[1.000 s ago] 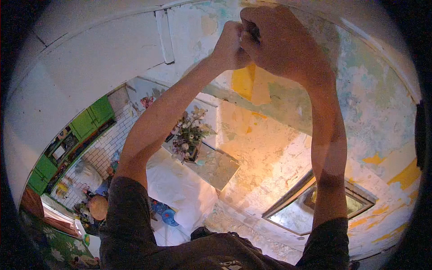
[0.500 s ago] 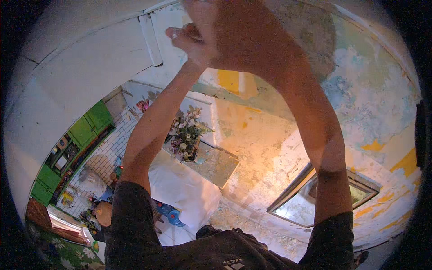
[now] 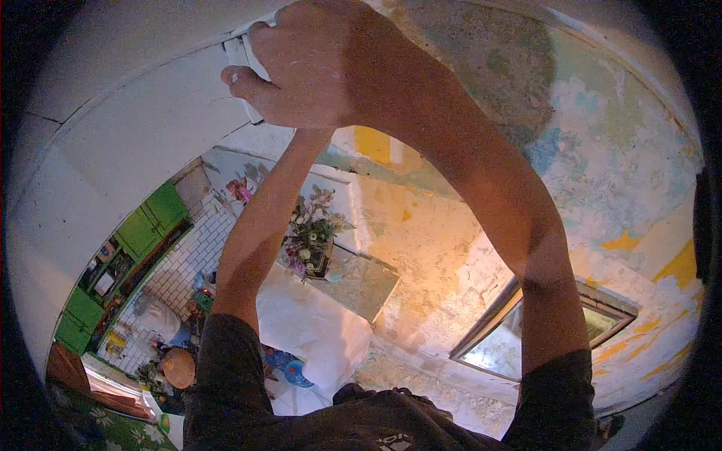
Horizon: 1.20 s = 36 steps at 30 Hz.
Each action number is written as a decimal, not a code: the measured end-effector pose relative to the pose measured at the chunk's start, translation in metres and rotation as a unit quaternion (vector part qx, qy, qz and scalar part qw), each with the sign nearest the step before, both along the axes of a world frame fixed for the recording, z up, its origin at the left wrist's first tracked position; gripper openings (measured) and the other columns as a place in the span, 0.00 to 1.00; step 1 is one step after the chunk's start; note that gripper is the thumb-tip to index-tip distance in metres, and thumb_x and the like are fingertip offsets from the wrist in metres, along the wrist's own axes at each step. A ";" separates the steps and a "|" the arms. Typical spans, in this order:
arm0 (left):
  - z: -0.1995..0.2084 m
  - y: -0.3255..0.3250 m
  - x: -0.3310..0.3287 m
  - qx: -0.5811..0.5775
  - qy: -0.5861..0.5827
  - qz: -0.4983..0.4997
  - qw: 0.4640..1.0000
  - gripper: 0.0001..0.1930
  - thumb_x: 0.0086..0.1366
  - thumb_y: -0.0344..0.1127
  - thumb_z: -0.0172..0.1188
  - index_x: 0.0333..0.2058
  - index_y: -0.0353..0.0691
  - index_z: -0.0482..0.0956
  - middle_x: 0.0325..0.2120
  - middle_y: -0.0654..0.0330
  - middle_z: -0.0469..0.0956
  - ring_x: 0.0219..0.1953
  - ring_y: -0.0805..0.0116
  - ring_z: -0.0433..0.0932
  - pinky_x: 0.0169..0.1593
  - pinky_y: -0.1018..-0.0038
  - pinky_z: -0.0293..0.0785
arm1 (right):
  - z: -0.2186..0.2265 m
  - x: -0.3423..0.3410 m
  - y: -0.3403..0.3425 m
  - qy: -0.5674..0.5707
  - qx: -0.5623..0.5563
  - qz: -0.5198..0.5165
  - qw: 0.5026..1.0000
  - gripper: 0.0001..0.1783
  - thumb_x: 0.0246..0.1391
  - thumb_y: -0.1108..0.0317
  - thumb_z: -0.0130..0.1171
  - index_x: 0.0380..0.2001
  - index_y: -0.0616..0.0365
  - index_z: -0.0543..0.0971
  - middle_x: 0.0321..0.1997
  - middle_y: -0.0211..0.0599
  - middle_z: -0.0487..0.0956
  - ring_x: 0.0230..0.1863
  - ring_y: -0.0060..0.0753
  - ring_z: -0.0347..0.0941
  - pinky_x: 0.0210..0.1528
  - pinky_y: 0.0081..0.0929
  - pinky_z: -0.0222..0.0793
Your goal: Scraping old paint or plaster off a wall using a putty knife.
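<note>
Both my arms reach up in front of a patchy wall point(image 3: 602, 165) with peeling paint. At the top of the picture is my right hand point(image 3: 304, 75), its fingers curled and its thumb pointing left. White specks show on the skin. Whatever it grips, if anything, is out of sight behind the fingers. My left forearm point(image 3: 259, 214) rises to the same spot, where the right hand covers my left hand. Behind the fingers and thumb, a white strip point(image 3: 239, 51) is partly visible at the edge of a pale, smooth surface point(image 3: 143, 113).
Flowers point(image 3: 312, 233) in a dark container stand beside a flat board-like top point(image 3: 368, 289). A pale sheet point(image 3: 308, 316) covers something below. At lower right is a framed pane point(image 3: 485, 346). Green cabinets point(image 3: 154, 222) and white brick tiles point(image 3: 199, 248) are at left.
My right hand has moved left and down and now overlaps the white strip. My left wrist has slipped further behind it. The view has shifted slightly.
</note>
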<state>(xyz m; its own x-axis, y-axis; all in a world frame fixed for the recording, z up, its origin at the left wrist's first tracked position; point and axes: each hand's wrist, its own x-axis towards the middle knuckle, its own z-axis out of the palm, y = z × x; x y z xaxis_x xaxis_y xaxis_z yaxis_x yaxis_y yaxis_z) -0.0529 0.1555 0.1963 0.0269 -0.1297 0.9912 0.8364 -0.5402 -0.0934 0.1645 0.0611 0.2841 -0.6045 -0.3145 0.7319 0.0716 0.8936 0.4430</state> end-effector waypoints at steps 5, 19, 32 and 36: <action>0.002 0.000 0.001 0.009 0.002 0.005 1.000 0.13 0.48 0.38 0.67 0.29 0.37 0.77 0.28 0.59 0.78 0.31 0.64 0.76 0.33 0.70 0.71 | 0.005 -0.005 -0.010 -0.096 -0.059 -0.033 0.993 0.28 0.58 0.48 0.38 0.39 0.58 0.81 0.40 0.52 0.80 0.46 0.52 0.76 0.51 0.47 0.71; 0.015 0.000 -0.004 0.024 0.005 0.006 1.000 0.13 0.50 0.37 0.66 0.32 0.37 0.77 0.30 0.59 0.78 0.33 0.66 0.76 0.35 0.70 0.71 | 0.020 -0.018 -0.013 -0.090 -0.040 -0.056 0.994 0.30 0.57 0.45 0.36 0.42 0.53 0.81 0.45 0.46 0.79 0.48 0.48 0.76 0.53 0.49 0.69; 0.005 -0.020 0.009 0.029 -0.037 -0.130 0.990 0.12 0.52 0.36 0.66 0.34 0.36 0.78 0.32 0.60 0.79 0.35 0.69 0.76 0.36 0.71 0.71 | 0.029 -0.027 -0.015 -0.078 -0.020 -0.072 0.994 0.31 0.55 0.41 0.37 0.42 0.52 0.81 0.44 0.45 0.79 0.49 0.47 0.75 0.52 0.48 0.69; 0.006 -0.024 0.001 -0.114 -0.008 0.020 0.993 0.12 0.54 0.35 0.65 0.35 0.36 0.78 0.34 0.61 0.79 0.37 0.69 0.76 0.37 0.71 0.71 | 0.028 -0.037 -0.007 -0.134 -0.040 -0.048 0.989 0.35 0.53 0.35 0.37 0.40 0.51 0.82 0.44 0.43 0.80 0.49 0.46 0.74 0.53 0.46 0.68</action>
